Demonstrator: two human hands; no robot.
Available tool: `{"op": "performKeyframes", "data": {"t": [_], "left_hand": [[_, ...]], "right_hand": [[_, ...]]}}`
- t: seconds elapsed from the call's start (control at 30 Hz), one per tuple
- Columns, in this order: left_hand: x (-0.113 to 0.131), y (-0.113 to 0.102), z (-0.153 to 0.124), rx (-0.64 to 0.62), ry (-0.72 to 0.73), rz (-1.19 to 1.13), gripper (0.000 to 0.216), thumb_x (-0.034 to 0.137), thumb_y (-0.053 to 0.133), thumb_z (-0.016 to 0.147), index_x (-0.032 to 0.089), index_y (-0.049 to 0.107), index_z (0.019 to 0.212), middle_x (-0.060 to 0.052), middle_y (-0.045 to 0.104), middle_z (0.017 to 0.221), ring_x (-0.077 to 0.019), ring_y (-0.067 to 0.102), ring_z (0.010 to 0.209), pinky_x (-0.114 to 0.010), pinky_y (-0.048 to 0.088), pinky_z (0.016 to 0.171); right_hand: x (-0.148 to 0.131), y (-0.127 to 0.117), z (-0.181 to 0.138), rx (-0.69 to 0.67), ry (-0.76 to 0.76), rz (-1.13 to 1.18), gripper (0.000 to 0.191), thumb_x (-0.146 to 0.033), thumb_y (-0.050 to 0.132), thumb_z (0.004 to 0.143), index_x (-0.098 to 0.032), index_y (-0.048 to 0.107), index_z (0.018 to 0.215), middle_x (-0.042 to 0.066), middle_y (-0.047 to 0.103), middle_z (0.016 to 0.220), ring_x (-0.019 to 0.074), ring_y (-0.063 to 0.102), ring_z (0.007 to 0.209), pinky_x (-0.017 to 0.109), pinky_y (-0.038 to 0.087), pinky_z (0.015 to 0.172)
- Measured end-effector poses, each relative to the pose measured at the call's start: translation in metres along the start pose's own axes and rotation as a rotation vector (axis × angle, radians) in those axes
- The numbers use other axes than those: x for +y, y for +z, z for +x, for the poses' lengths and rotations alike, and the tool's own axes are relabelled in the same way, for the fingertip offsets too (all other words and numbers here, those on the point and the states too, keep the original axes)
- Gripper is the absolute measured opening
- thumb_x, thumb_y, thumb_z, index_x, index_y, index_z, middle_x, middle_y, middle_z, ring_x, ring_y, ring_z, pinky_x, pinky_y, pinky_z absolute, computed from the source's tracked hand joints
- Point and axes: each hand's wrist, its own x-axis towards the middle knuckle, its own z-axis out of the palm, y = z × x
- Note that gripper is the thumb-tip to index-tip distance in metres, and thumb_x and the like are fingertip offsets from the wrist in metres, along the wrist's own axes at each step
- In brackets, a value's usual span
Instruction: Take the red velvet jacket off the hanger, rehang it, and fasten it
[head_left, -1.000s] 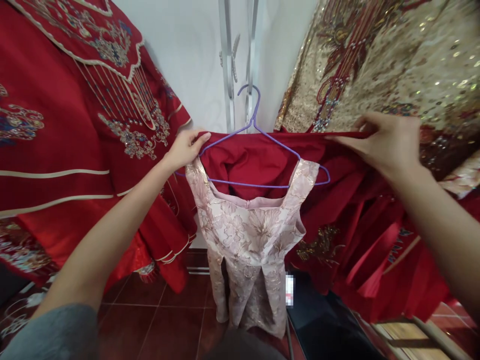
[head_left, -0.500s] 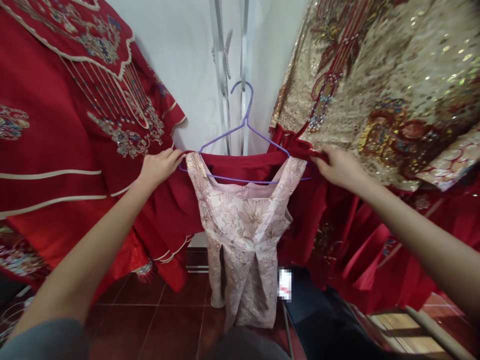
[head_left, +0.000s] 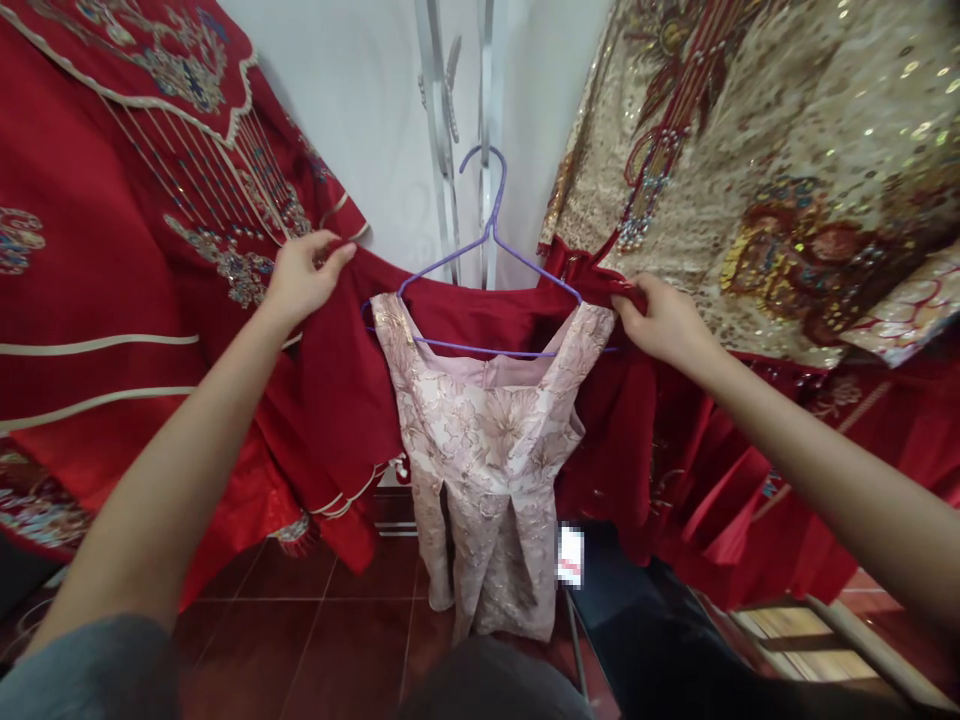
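Observation:
A dark red skirt [head_left: 472, 312] stretches sideways behind a pale pink floral dress [head_left: 491, 430]. My left hand [head_left: 304, 278] pinches the skirt's top edge at the left, between thumb and fingers. At the other end, my right hand [head_left: 660, 318] is closed on the gathered top of the same skirt. The sleeveless dress hangs upright between my hands on a purple hanger [head_left: 493, 222], whose lower bar crosses in front of the red cloth. Both hands are apart from the dress straps.
A red embroidered jacket [head_left: 150, 270] with beaded fringe hangs at left. On the right is a gold sequined garment [head_left: 697, 230]. Metal uprights [head_left: 486, 90] stand against the white wall behind the hanger. Dark red tiles [head_left: 360, 640] cover the floor, and a blurred-out tag [head_left: 570, 556] sits beside the dress.
My left hand has moved up and slightly left, raising that end of the skirt's top edge. My right hand keeps its grip, a little higher in view.

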Motion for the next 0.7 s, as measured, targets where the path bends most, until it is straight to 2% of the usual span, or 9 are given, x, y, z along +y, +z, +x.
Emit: {"op": "performKeyframes", "data": {"t": [0.07, 0.1, 0.13, 0.23, 0.3, 0.37, 0.47, 0.6, 0.7], "left_hand": [[0.021, 0.006, -0.005, 0.183, 0.077, 0.030, 0.048, 0.058, 0.042, 0.093, 0.016, 0.063, 0.096, -0.001, 0.065, 0.086, -0.0149, 0.057, 0.081, -0.029, 0.043, 0.077], [0.028, 0.010, -0.010, 0.233, 0.103, 0.048, 0.049, 0.057, 0.038, 0.095, 0.015, 0.062, 0.100, -0.001, 0.064, 0.089, -0.0149, 0.057, 0.082, -0.029, 0.043, 0.077], [0.033, 0.013, -0.017, 0.222, 0.125, 0.082, 0.049, 0.057, 0.037, 0.095, 0.015, 0.062, 0.101, -0.002, 0.065, 0.090, -0.0151, 0.057, 0.081, -0.029, 0.043, 0.076], [0.031, 0.026, -0.041, -0.106, 0.168, 0.263, 0.045, 0.058, 0.047, 0.090, 0.017, 0.063, 0.100, -0.004, 0.066, 0.080, -0.0184, 0.059, 0.072, -0.030, 0.043, 0.071], [0.025, 0.034, -0.053, -0.259, 0.143, 0.377, 0.044, 0.057, 0.047, 0.089, 0.018, 0.062, 0.102, -0.005, 0.064, 0.071, -0.0221, 0.060, 0.068, -0.031, 0.042, 0.067], [0.023, 0.042, -0.060, -0.272, 0.090, 0.410, 0.045, 0.056, 0.044, 0.090, 0.017, 0.061, 0.106, -0.005, 0.062, 0.067, -0.0247, 0.061, 0.066, -0.032, 0.042, 0.066], [0.025, 0.051, -0.058, -0.211, 0.045, 0.326, 0.043, 0.054, 0.042, 0.091, 0.018, 0.062, 0.103, -0.007, 0.063, 0.071, -0.0260, 0.063, 0.071, -0.035, 0.045, 0.071], [0.020, 0.056, -0.044, -0.181, 0.098, 0.133, 0.042, 0.057, 0.050, 0.086, 0.018, 0.066, 0.093, -0.012, 0.061, 0.110, -0.0277, 0.056, 0.107, -0.040, 0.041, 0.099], [0.012, 0.055, -0.036, -0.306, 0.120, 0.037, 0.044, 0.056, 0.046, 0.088, 0.017, 0.065, 0.097, -0.012, 0.056, 0.119, -0.0266, 0.051, 0.114, -0.041, 0.037, 0.105]], "right_hand": [[0.003, -0.004, -0.002, 0.039, 0.027, -0.009, 0.019, -0.032, 0.049, 0.087, -0.019, 0.059, 0.096, 0.012, 0.068, 0.089, 0.0290, 0.063, 0.086, 0.039, 0.045, 0.078], [0.004, -0.007, -0.004, 0.059, 0.045, -0.015, 0.018, -0.032, 0.048, 0.087, -0.019, 0.058, 0.095, 0.012, 0.068, 0.088, 0.0288, 0.063, 0.085, 0.039, 0.046, 0.078], [0.006, -0.009, -0.006, 0.074, 0.066, -0.022, 0.017, -0.032, 0.048, 0.087, -0.019, 0.058, 0.094, 0.012, 0.067, 0.087, 0.0288, 0.063, 0.084, 0.039, 0.046, 0.077], [0.007, -0.013, -0.015, 0.047, 0.115, -0.053, 0.018, -0.035, 0.047, 0.087, -0.020, 0.056, 0.091, 0.011, 0.066, 0.083, 0.0297, 0.063, 0.081, 0.040, 0.046, 0.075], [0.004, -0.014, -0.023, 0.023, 0.120, -0.073, 0.021, -0.039, 0.047, 0.087, -0.021, 0.055, 0.094, 0.011, 0.065, 0.081, 0.0308, 0.063, 0.080, 0.041, 0.047, 0.076], [-0.001, -0.012, -0.030, 0.052, 0.103, -0.086, 0.025, -0.040, 0.047, 0.087, -0.020, 0.054, 0.101, 0.011, 0.065, 0.082, 0.0314, 0.063, 0.079, 0.043, 0.047, 0.077], [-0.008, -0.008, -0.038, 0.130, 0.026, -0.102, 0.030, -0.038, 0.046, 0.088, -0.019, 0.051, 0.109, 0.013, 0.066, 0.087, 0.0316, 0.064, 0.079, 0.044, 0.047, 0.076], [-0.008, -0.002, -0.040, 0.145, -0.023, -0.101, 0.030, -0.038, 0.044, 0.089, -0.018, 0.051, 0.111, 0.016, 0.066, 0.092, 0.0331, 0.064, 0.084, 0.044, 0.047, 0.075], [0.000, 0.001, -0.032, 0.119, -0.009, -0.083, 0.030, -0.040, 0.044, 0.089, -0.019, 0.051, 0.110, 0.016, 0.066, 0.090, 0.0342, 0.064, 0.084, 0.045, 0.047, 0.075]]}}
